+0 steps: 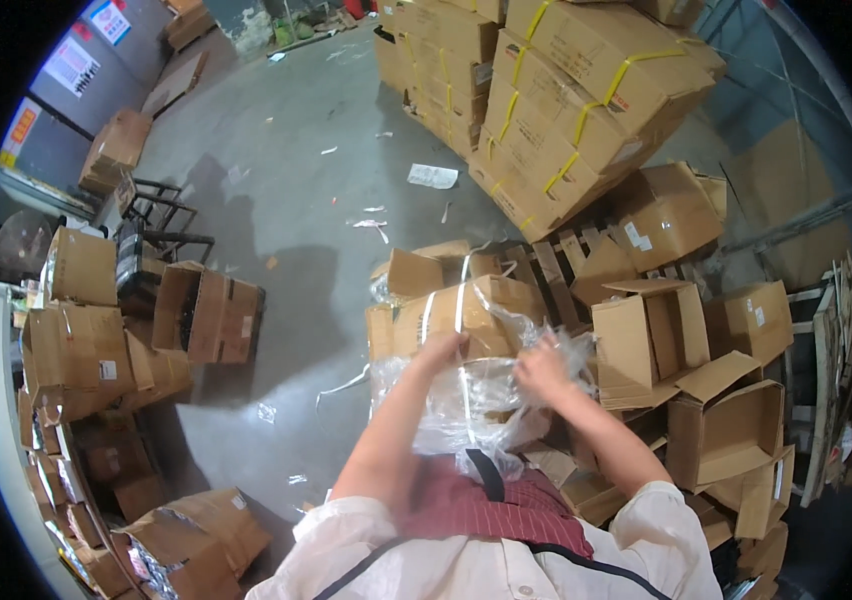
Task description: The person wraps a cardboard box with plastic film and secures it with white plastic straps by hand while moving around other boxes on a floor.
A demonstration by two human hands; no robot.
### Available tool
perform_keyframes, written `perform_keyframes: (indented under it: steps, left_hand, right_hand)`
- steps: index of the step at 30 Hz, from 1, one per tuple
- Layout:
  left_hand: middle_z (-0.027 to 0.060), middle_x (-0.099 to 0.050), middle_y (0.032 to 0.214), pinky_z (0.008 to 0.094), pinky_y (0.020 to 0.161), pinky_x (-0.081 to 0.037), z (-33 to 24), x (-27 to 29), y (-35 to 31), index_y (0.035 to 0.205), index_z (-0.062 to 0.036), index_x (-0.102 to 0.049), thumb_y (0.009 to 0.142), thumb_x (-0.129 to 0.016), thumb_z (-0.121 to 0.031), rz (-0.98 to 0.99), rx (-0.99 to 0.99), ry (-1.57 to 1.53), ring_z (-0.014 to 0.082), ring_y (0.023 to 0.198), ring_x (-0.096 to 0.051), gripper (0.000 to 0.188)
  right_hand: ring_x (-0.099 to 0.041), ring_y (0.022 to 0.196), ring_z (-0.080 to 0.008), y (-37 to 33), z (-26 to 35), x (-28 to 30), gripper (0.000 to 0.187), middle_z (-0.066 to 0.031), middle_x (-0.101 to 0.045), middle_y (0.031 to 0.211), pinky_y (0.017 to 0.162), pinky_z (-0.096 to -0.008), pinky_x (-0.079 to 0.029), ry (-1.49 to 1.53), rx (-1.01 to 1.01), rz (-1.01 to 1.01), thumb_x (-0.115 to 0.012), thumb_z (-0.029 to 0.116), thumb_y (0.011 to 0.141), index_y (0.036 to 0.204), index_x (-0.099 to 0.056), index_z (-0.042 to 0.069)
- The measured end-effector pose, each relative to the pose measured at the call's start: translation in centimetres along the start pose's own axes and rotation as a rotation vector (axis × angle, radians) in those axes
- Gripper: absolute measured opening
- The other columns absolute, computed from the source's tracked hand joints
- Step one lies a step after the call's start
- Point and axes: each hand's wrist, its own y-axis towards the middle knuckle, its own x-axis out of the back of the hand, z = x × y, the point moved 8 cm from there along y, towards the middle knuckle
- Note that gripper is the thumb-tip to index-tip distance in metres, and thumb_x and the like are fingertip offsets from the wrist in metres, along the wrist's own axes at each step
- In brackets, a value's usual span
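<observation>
In front of me stands a cardboard box point(491, 315) with white straps point(461, 300) running over it. Crumpled clear plastic film point(436, 405) covers its near side and bunches up at its right. My left hand point(443, 350) is closed at the box's top, right beside a strap. Its fingertips are partly hidden, so I cannot make out what they grip. To the right, my right hand point(543, 372) pinches a gathered part of the film above the box's right side.
Tall stacks of cartons with yellow straps point(586, 100) rise at the far right. Open empty boxes point(651, 345) crowd my right side. More cartons point(76, 360) and a dark metal-framed stool point(156, 215) are on the left. Paper scraps point(433, 176) litter the grey floor point(296, 240).
</observation>
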Motion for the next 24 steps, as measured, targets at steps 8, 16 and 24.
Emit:
perform_keyframes:
  steps: [8,16,24]
  left_hand:
    - [0.0118,-0.068,0.108,0.0671,0.102,-0.012,-6.9,-1.0,-1.6,0.1,-0.0105,-0.072,0.071,-0.065,-0.042,-0.047,0.039,0.957,0.0346,0.112,-0.057,0.043]
    - [0.0112,-0.069,0.103,0.0606,0.106,-0.014,-4.2,-0.5,-5.3,0.1,-0.0083,-0.071,0.07,-0.067,-0.034,-0.022,0.125,0.744,0.0341,0.107,-0.059,0.04]
    - [0.0109,-0.067,0.087,0.0336,0.072,-0.047,-3.1,1.8,-5.0,0.094,0.0028,-0.069,0.078,-0.067,-0.033,-0.099,0.048,0.458,0.0213,0.081,-0.06,0.039]
  right_hand:
    - [-0.062,0.085,-0.0331,-0.6,-6.6,8.8,0.018,-0.0108,-0.066,0.079,0.073,-0.045,-0.051,0.144,-0.196,-0.091,-0.062,0.026,0.076,0.075,-0.067,0.008]
    - [-0.06,0.107,-0.0268,1.9,-4.2,12.6,0.046,-0.0097,-0.06,0.126,0.088,-0.0345,-0.05,0.649,-0.161,-0.057,-0.066,0.011,0.075,0.12,-0.063,0.016]
    - [-0.06,0.102,-0.0303,-0.2,-3.5,21.8,0.038,-0.0164,-0.06,0.113,0.086,-0.0373,-0.051,-0.459,-0.598,0.198,-0.063,0.005,0.078,0.116,-0.059,0.005]
